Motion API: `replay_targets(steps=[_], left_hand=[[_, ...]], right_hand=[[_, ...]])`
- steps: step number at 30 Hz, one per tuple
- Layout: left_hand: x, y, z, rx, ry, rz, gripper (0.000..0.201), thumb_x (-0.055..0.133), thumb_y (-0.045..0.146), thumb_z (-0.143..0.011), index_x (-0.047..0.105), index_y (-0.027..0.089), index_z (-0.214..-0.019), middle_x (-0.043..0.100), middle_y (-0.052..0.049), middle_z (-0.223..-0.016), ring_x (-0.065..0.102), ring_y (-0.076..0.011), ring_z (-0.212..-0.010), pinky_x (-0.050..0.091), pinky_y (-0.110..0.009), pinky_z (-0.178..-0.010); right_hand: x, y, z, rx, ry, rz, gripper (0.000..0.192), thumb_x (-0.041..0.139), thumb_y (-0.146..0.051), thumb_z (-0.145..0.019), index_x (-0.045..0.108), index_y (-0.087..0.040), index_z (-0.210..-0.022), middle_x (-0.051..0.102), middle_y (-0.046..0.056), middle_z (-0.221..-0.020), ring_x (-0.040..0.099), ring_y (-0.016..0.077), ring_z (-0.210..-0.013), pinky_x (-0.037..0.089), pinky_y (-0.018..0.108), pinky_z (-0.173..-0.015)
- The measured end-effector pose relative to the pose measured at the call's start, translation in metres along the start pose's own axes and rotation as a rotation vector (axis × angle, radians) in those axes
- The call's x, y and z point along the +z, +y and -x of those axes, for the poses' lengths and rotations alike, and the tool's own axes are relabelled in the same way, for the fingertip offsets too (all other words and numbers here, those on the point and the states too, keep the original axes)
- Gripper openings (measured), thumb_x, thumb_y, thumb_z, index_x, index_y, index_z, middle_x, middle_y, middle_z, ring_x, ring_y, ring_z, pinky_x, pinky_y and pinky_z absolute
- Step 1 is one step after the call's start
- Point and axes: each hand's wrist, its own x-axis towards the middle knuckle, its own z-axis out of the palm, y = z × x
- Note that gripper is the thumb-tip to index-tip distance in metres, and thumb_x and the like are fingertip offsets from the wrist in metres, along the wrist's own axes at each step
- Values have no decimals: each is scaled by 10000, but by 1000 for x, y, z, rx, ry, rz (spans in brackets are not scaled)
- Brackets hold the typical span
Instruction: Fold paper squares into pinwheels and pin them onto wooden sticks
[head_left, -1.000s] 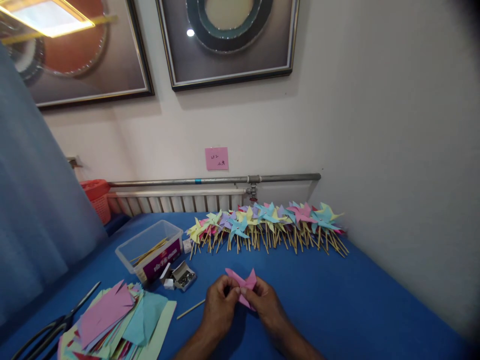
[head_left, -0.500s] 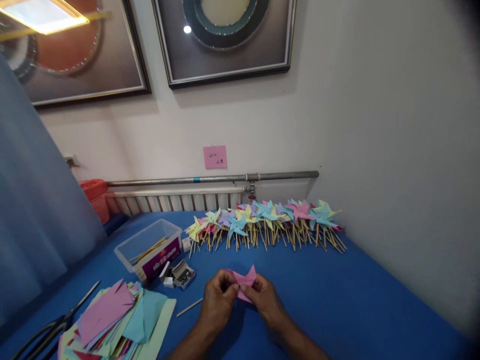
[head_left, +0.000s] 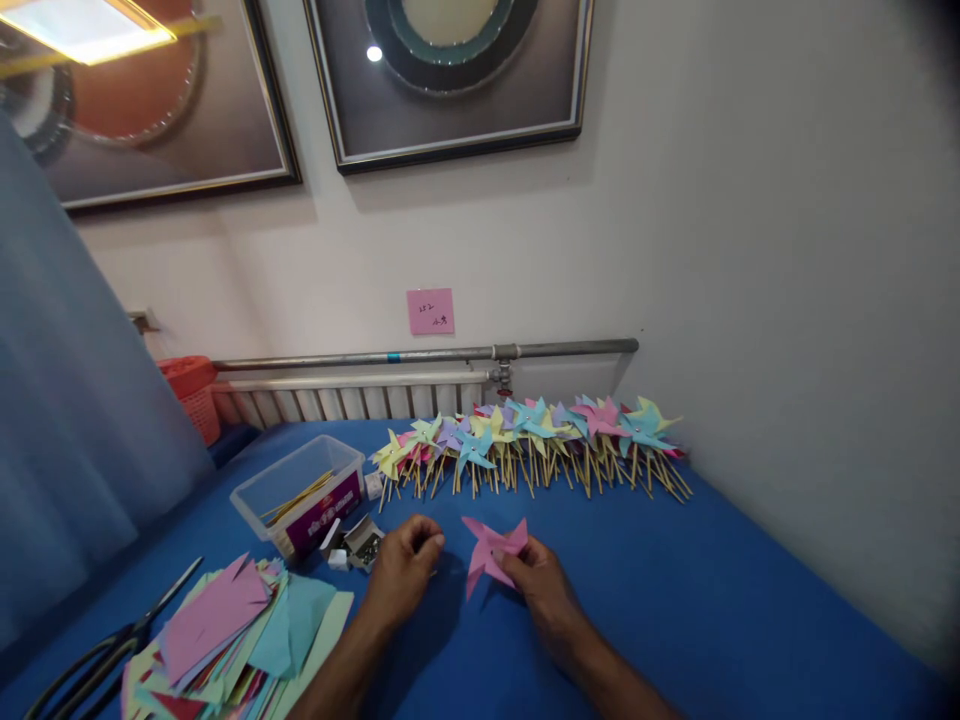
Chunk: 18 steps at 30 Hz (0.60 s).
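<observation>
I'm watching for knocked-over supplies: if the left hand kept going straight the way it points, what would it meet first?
Probably the small open box of pins, just ahead of the left hand; depth is unclear.

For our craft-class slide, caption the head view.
Right hand holds a folded pink paper pinwheel above the blue table; left hand hovers nearby.

left hand [head_left: 403, 565] loosely curled, right hand [head_left: 541, 582] pinching, hands apart

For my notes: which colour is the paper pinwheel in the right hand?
Pink; the pinwheel, held by the right hand, shows best in the head view.
</observation>
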Motion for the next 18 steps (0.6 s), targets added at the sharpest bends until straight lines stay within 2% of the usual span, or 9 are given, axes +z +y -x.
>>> replay_targets(steps=[4,7,10,13,18], left_hand=[[-44,-5,-7,-63,-171,-609,125,588,254,-785,673,186,-724,658,-26,-717,576,-186,-705,327,-276,-645],[-52,-6,-4,-84,-299,-842,98,620,193,-713,715,196,-735,704,-65,-769,622,-226,-755,325,-290,-651],[-45,-8,0,-50,-363,-897,126,598,138,-687,710,195,-690,713,-92,-761,653,-261,-778,335,-306,-657],[-35,-11,1,9,-388,-896,137,578,151,-742,690,191,-673,714,-108,-753,667,-280,-789,348,-323,-676],[-16,-11,5,87,-289,-777,179,516,228,-887,679,185,-828,724,-139,-866,653,-256,-805,351,-326,-710]], right_hand=[[-2,-3,-2,7,56,-39,365,846,-422,-634,729,-171,-871,747,42,-819,622,200,-711,469,301,-673],[-3,-1,-3,10,54,-43,352,845,-420,-627,726,-172,-847,736,39,-795,619,201,-705,468,302,-671],[-4,3,-4,20,45,-48,335,835,-430,-636,721,-182,-829,726,33,-776,618,200,-695,472,308,-674],[-5,5,-3,23,33,-32,335,828,-442,-646,723,-185,-835,721,23,-770,614,194,-689,472,304,-674],[-3,6,-1,18,-8,-27,344,827,-459,-658,716,-181,-827,702,11,-738,596,183,-667,456,287,-645]])
